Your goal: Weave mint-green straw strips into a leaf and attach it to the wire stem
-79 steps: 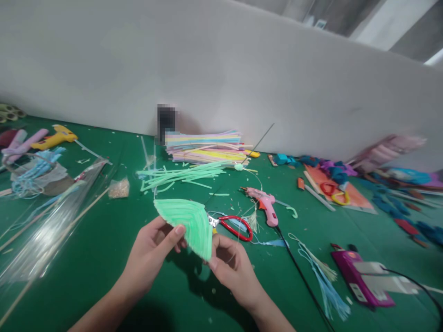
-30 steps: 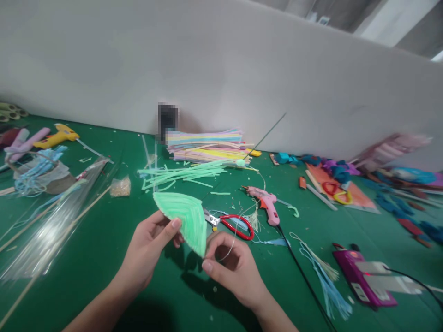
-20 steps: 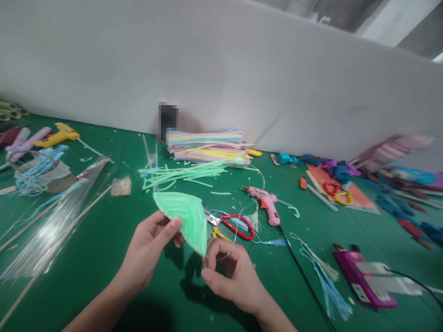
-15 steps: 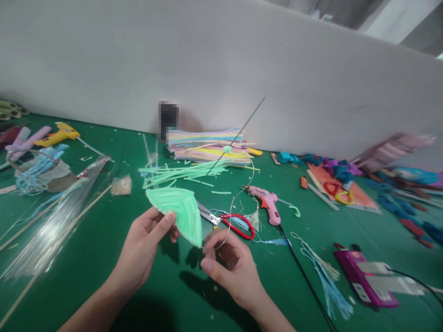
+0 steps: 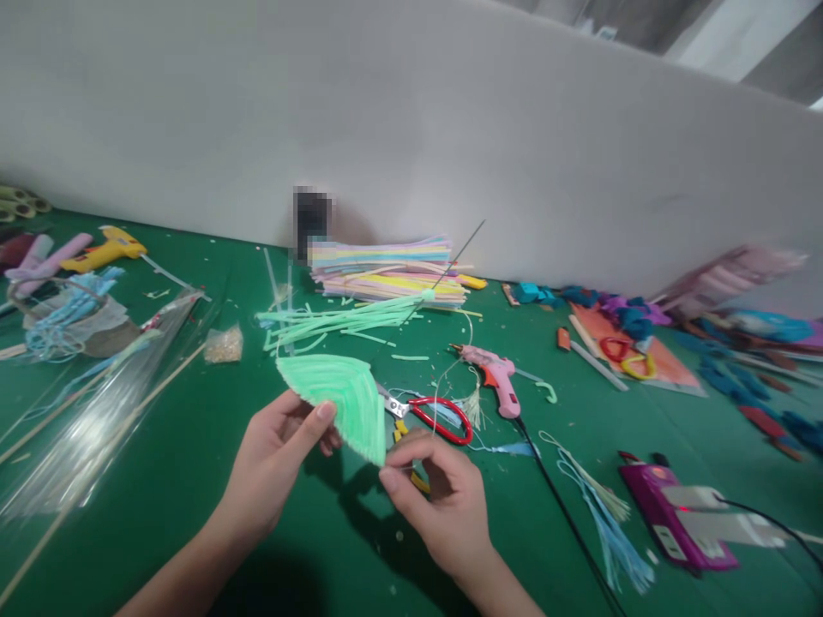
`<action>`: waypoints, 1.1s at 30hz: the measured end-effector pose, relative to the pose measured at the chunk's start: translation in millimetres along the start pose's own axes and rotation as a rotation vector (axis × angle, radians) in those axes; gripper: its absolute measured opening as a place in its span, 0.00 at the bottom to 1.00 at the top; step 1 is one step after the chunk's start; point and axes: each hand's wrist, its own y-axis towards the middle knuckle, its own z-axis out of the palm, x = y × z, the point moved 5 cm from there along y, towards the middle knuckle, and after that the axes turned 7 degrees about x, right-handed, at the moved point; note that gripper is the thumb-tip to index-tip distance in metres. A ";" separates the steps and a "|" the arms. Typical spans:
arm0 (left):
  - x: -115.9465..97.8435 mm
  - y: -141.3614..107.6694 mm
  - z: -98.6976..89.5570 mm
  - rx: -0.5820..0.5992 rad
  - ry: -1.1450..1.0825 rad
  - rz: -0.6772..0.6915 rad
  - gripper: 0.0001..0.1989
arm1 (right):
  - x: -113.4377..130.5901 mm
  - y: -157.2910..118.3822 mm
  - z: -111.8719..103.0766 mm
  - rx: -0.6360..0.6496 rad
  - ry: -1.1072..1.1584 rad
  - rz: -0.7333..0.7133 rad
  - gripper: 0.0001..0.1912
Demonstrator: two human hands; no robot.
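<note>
My left hand (image 5: 276,458) pinches a fan-shaped piece of mint-green pipe cleaners (image 5: 357,398) by its lower edge, thumb in front and the other fingers behind. Close to the fan's lower right corner, my right hand (image 5: 441,501) has its thumb and forefinger closed on a thin wire (image 5: 435,411) that curves up in a loop. A straight dark stem (image 5: 464,247) slants up behind the fan, with a small green tuft (image 5: 428,295) along it. Red-handled scissors (image 5: 443,418) lie behind the hands, blades partly hidden by the fan.
Green pipe cleaners (image 5: 340,319) lie loose before a pastel bundle (image 5: 386,270). A pink glue gun (image 5: 492,373) with its cord and a purple power strip (image 5: 675,523) are on the right. To the left are clear plastic sleeves (image 5: 122,411), a bead bag (image 5: 224,343) and a yellow glue gun (image 5: 109,250).
The fan has shifted slightly right and down. The dark stem's tip has dropped, and the green tuft sits lower. My right thumb and forefinger have come together at the fan's corner.
</note>
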 end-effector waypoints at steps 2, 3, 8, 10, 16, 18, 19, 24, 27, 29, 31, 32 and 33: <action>-0.7 -0.5 -0.5 -0.002 0.041 0.007 0.11 | -0.7 0.1 -0.5 -0.011 -0.017 0.016 0.03; -1.1 -0.7 -0.7 -0.004 0.059 0.010 0.11 | -1.1 0.1 -0.7 -0.012 -0.020 0.024 0.03; -2.3 -2.0 -2.4 -0.028 0.125 0.015 0.11 | -2.6 -0.1 -1.8 -0.016 -0.007 0.057 0.03; -1.8 -2.4 -3.0 -0.023 0.139 0.016 0.12 | -3.2 -0.2 -2.3 -0.014 -0.006 0.072 0.04; 2.0 -3.6 0.4 0.030 0.079 0.009 0.11 | -6.8 0.8 1.5 0.050 -0.022 0.158 0.04; 2.4 -3.5 5.5 0.065 0.012 -0.013 0.13 | -6.6 1.7 3.5 0.071 -0.072 0.167 0.03; 2.3 -3.3 8.9 0.090 -0.008 -0.033 0.15 | -6.0 2.3 4.6 0.084 -0.093 0.164 0.03; -0.3 -3.0 21.6 0.214 0.028 -0.122 0.15 | -3.9 3.1 11.3 0.190 -0.080 0.180 0.04; -1.4 -3.0 20.5 0.220 0.047 -0.121 0.16 | -4.9 1.8 12.9 0.237 -0.005 0.236 0.04; -0.6 -3.4 18.5 0.223 0.072 -0.119 0.16 | -6.6 0.9 12.5 0.245 0.054 0.273 0.04; 1.0 -4.1 15.7 0.217 0.107 -0.111 0.17 | -8.9 0.2 11.9 0.249 0.107 0.300 0.05; 2.0 -4.5 14.0 0.207 0.123 -0.108 0.17 | -10.2 -0.1 11.7 0.253 0.129 0.310 0.05; 3.0 -4.9 12.1 0.195 0.137 -0.103 0.18 | -11.6 -0.2 11.6 0.257 0.147 0.319 0.05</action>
